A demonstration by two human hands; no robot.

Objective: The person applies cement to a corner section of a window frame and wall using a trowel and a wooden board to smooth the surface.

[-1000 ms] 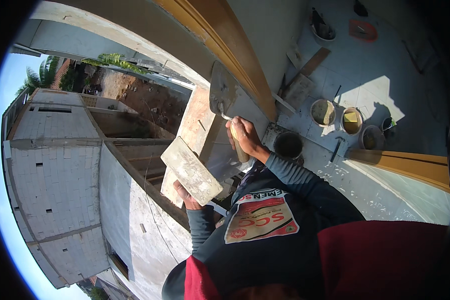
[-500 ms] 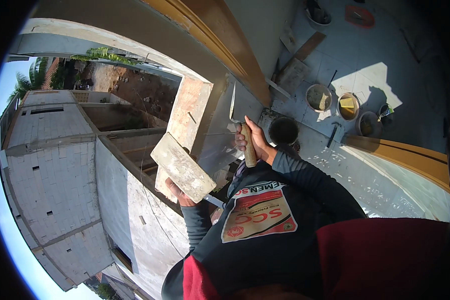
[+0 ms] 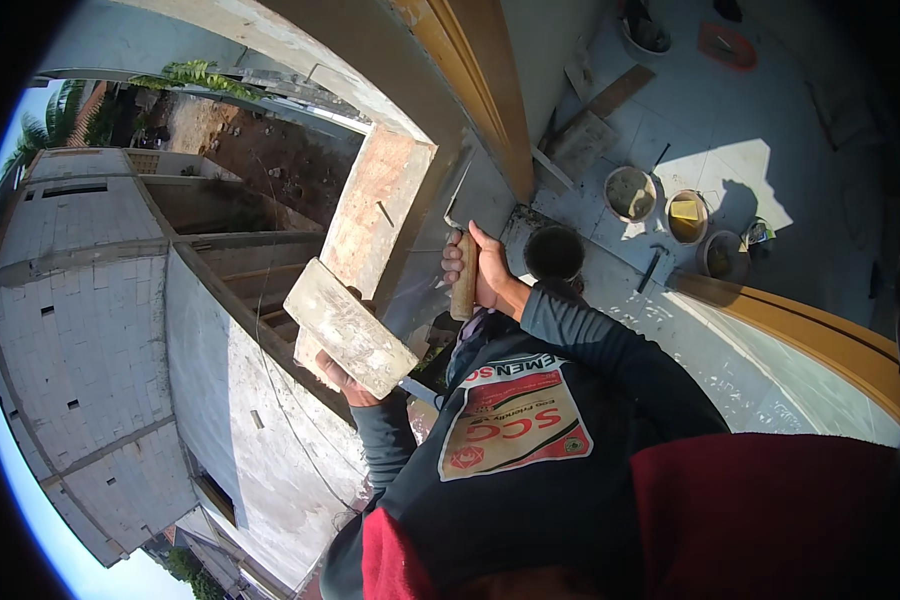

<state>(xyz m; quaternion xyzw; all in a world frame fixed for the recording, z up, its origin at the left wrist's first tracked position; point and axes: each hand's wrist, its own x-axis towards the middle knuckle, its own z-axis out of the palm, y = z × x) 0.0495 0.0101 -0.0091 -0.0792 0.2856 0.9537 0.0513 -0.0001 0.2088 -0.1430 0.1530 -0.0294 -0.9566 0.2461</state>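
Observation:
My left hand (image 3: 346, 380) is closed under a rectangular plastering float (image 3: 352, 330) caked with pale dried plaster; its grip is mostly hidden beneath the float. In my right hand (image 3: 488, 266) is a trowel with a thick wooden handle (image 3: 463, 278), the fingers wrapped round it. The trowel's thin metal blade (image 3: 460, 192) points away from me and is seen nearly edge-on, close to the grey wall (image 3: 482, 178). Float and trowel are apart. Beyond the float lies a rough, plaster-stained sill (image 3: 375, 200) with a nail-like rod (image 3: 385, 213) on it.
A dark bucket (image 3: 554, 253) stands just right of my right hand. Farther right are buckets of mix (image 3: 630, 194), one holding a yellow sponge (image 3: 684, 210). A hammer-like tool (image 3: 650, 268) lies near the orange-brown frame (image 3: 800, 330). To the left, an open drop faces a block building (image 3: 90, 330).
Both hands have shifted slightly left in the picture, along with much of the scene. The trowel handle is more upright, and its blade leans farther right. Both tools stay in hand.

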